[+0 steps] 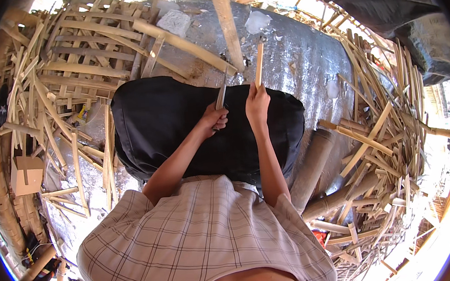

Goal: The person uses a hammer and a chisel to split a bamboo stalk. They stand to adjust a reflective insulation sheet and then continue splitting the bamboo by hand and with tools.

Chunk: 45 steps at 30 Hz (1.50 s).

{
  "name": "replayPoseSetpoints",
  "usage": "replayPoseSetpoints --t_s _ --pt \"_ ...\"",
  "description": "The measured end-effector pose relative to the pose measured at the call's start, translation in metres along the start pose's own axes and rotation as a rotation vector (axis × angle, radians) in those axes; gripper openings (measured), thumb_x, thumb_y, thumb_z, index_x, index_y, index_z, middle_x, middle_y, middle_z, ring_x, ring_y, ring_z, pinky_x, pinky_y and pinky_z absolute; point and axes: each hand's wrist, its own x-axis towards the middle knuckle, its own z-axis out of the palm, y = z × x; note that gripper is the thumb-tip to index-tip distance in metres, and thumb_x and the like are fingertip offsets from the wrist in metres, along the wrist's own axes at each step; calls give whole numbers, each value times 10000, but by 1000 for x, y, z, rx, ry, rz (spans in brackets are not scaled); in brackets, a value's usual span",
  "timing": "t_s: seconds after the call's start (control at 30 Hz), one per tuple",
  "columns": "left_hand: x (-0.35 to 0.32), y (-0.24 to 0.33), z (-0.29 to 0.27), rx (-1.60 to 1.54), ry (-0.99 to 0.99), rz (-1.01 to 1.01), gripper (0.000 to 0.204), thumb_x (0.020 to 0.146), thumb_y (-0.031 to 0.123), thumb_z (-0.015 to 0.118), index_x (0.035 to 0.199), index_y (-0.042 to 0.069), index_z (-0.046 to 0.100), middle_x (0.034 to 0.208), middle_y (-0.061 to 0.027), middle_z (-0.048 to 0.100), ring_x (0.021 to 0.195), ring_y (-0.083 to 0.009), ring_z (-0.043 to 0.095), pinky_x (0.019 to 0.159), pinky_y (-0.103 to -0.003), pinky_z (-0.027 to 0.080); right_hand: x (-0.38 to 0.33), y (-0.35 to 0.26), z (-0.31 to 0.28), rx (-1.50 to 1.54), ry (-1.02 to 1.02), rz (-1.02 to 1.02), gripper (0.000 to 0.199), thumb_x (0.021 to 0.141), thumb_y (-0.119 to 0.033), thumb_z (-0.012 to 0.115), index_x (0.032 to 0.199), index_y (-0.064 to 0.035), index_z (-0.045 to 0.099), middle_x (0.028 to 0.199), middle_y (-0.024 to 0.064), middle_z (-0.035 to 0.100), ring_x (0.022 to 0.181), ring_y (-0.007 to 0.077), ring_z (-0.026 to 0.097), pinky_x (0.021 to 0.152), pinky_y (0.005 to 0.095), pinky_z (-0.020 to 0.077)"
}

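My left hand [213,118] is closed around a slim grey pointed tool [221,96], which looks like a blade or chisel; its exact kind is unclear. To its right, my right hand [257,104] grips the pale wooden handle of a hammer-like tool [260,67], its small dark head up at the far end. Both hands are above the black cloth [175,121] over my lap. Just beyond the grey tool's tip, a bamboo pole [187,46] meets a flat wooden slat [224,20], near the silvery ground sheet.
A woven bamboo lattice [86,51] stands at the far left. Split bamboo pieces [367,141] pile up on the right, beside a thick bamboo tube [313,167]. A cardboard box [27,175] sits at the left, and a grey stone block [174,23] lies on the silvery sheet [310,69].
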Motion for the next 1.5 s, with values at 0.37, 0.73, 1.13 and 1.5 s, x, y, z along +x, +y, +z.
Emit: replayPoseSetpoints --t_s 0.37,0.73,1.13,1.5 --pt "-57 -8 -12 -266 35 -72 258 905 2 625 971 134 412 705 17 428 499 -43 385 390 -198 277 28 53 96 -575 -454 -97 219 969 -110 543 1131 35 517 971 270 703 879 444 724 730 523 603" --pt "-162 97 -44 183 41 70 289 976 61 665 1185 119 474 674 40 403 431 -9 330 341 -181 213 62 36 33 -756 -267 -169 255 896 -188 698 1062 3 661 881 220 736 861 426 729 760 519 583" --pt "-161 113 -101 -339 -674 15 260 969 -12 623 1054 13 379 695 10 391 417 20 343 308 -142 238 86 -9 171 -364 -382 -538 478 852 -198 746 1280 -69 574 1286 219 544 1211 432 540 968 599 455" --pt "-157 115 -113 -297 -759 -115 244 964 -49 602 1076 10 393 658 8 384 407 9 328 303 -150 241 60 -65 225 -379 -330 -378 658 779 -182 781 1367 -39 522 1270 207 571 1252 400 542 999 610 433"
